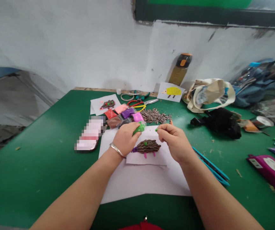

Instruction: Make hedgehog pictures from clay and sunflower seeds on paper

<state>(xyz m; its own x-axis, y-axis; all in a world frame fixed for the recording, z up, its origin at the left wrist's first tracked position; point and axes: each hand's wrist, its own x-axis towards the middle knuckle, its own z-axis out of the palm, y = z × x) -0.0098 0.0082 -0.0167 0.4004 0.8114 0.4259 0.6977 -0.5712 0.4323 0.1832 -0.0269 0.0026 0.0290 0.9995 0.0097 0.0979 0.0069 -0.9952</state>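
Note:
My left hand (pixel 125 139), with a metal bangle (pixel 117 150) at its wrist, grips a lump of green modelling clay (pixel 139 128). My right hand (pixel 173 140) pinches a tiny green clay bit (pixel 156 130) between its fingertips. Below both hands lies a white card (pixel 147 159) bearing a hedgehog picture (pixel 146 147) made of striped sunflower seeds (pixel 147 145) over purple clay, with pink clay feet. Small green dots sit on the seeds. A larger white paper sheet (pixel 137 182) lies under the card.
Clay packets (pixel 121 116) and loose sunflower seeds (pixel 155 115) lie beyond my hands, near scissors (pixel 142 103) and two drawings. A blurred object (pixel 89 134) lies left. A blue tool (pixel 211 167), a purple pouch (pixel 270 172), black cloth (pixel 220 123) and bags lie right.

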